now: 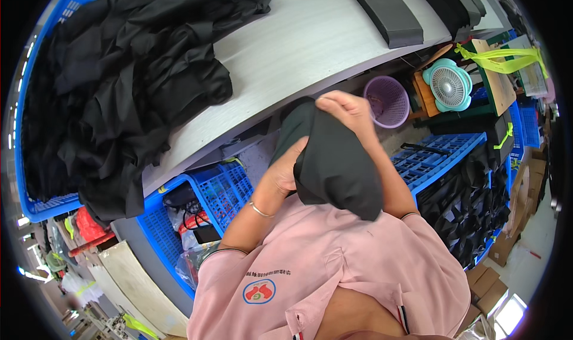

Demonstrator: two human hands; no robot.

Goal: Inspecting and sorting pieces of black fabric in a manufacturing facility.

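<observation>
A dark, matte piece of black cloth (334, 161) hangs folded in soft creases close to the chest, below the grey table (310, 42); left hand (286, 173) and right hand (346, 110) both clench it

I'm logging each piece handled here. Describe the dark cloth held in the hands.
The dark cloth is a soft, matte, near-black fabric piece, held up close to the chest. The right hand pinches its top edge; the left hand grips its left side. Its lower end hangs loose over the pink shirt.
</observation>
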